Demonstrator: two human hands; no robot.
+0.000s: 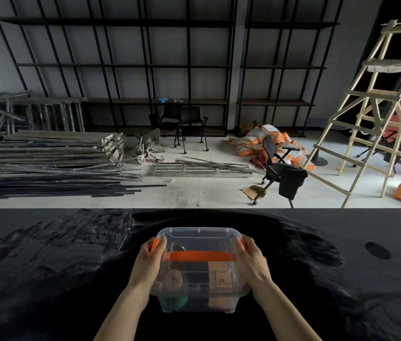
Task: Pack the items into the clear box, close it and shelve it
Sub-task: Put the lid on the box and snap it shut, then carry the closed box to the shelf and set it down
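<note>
Forearms: both enter from the near edge, one each side of the clear box (198,269).
Left hand (150,260): fingers (161,242) wrapped on the left orange latch (154,244).
Right hand (252,260): fingers holding the right latch (243,243).
Box: centred between the hands on the black desk (47,267), lid on, long axis left-right, items inside.
Shelving (120,65): far, straight ahead across the floor; neither hand nearer.
Judgement: latching, then a two-handed lift.

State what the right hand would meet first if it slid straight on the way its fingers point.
Probably the orange latch on the box: the right hand points up and inward along that side, fingertips already at it, though exact contact is unclear.
</note>
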